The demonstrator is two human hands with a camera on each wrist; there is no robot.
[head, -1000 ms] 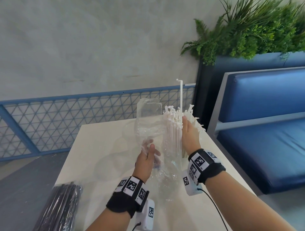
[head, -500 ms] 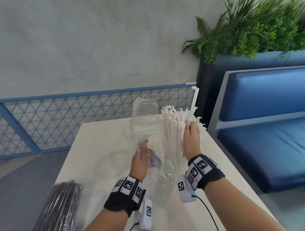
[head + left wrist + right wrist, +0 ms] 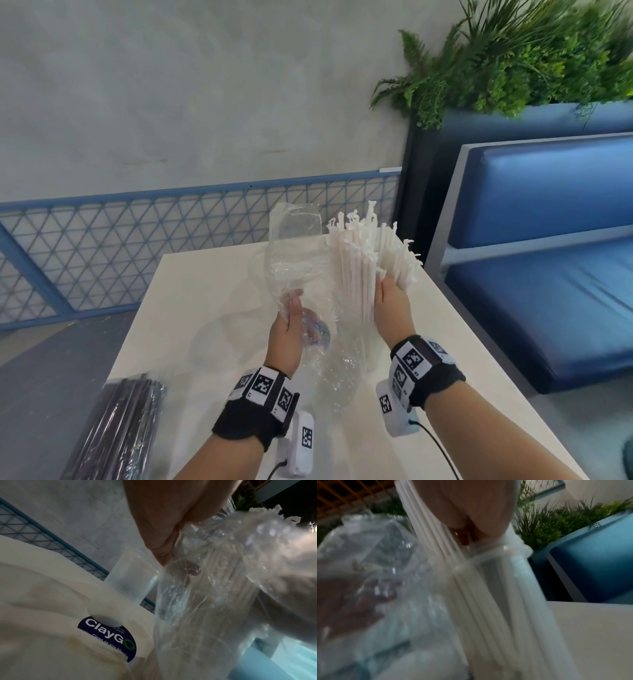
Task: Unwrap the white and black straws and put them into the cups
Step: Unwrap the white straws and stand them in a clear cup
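The straws [image 3: 363, 270] were plain white, their wrapper [image 3: 294, 253] clear and colourless. A second bundle of straws [image 3: 120, 428] was black under glossy film. The table [image 3: 191, 294] was off-white, with a dark navy sticker [image 3: 109, 637] lettered in white and marked with a green symbol. Both wristbands [image 3: 253, 411] were black with black-and-white square-patterned tags. The bench [image 3: 548, 274] was blue, the plants [image 3: 513, 58] green.

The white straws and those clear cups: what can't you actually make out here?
- Lower ends of the white straws: head view, veiled by the crinkled plastic wrap; right wrist view is blurred.
- Right hand fingers: hidden behind the bundle.
- Clear cup: its inside is dim in the left wrist view.
- Black straws: cut off by the head view's bottom edge.
- Small print on the ClayGo sticker: too small, partly covered by the cup.
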